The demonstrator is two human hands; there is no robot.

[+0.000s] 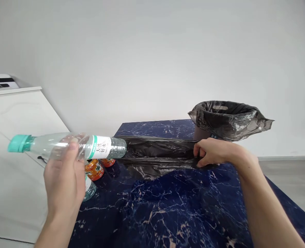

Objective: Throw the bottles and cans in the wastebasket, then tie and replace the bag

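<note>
A clear plastic bottle (103,147) with a green cap and a white label lies sideways in my left hand (67,165), whose fingers are wrapped round its middle. The bottle's base is at the left end of a black plastic bag (162,148); whether it touches the bag I cannot tell. Thumb and fingers of my right hand (211,151) pinch the bag's right end, and its mouth is spread into a long opening. Behind my left hand stand a second clear bottle (90,189) and two bottles with orange labels (95,171), partly hidden.
At the back right of the dark blue marbled table (168,206) stands a bin (202,134) lined with a black bag (227,120). A white cabinet (15,120) is on the left, with a black and white object (1,82) on top. A white wall rises behind.
</note>
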